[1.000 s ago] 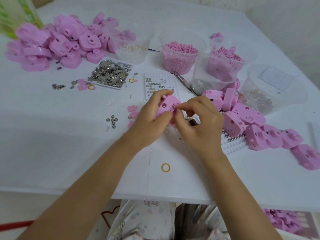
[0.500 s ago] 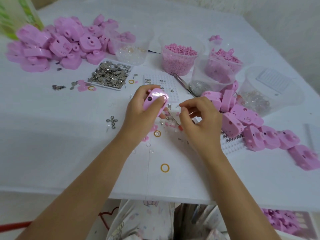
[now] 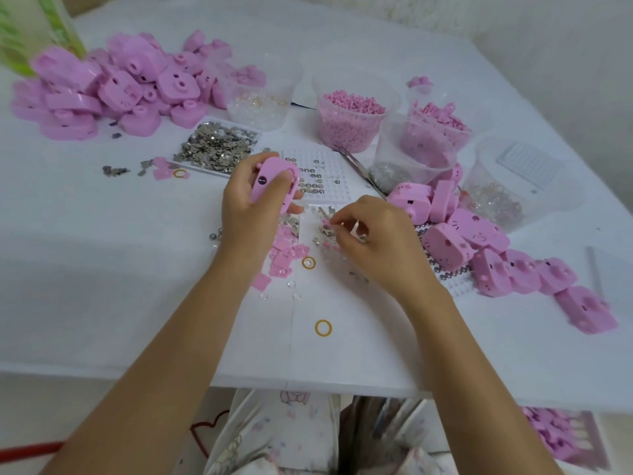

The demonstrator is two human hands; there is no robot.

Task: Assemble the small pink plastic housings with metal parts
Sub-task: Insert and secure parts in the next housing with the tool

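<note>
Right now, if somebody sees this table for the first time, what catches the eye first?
Probably the pink housings: a big heap at the far left and a second heap at the right. In the middle, the left hand grips one pink housing, while the right hand pinches small metal parts on the white table.

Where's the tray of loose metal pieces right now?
In the head view, the metal-pieces tray sits left of centre on the table, just beyond the left hand, between the big pile of pink housings and the white grid plate.
</note>
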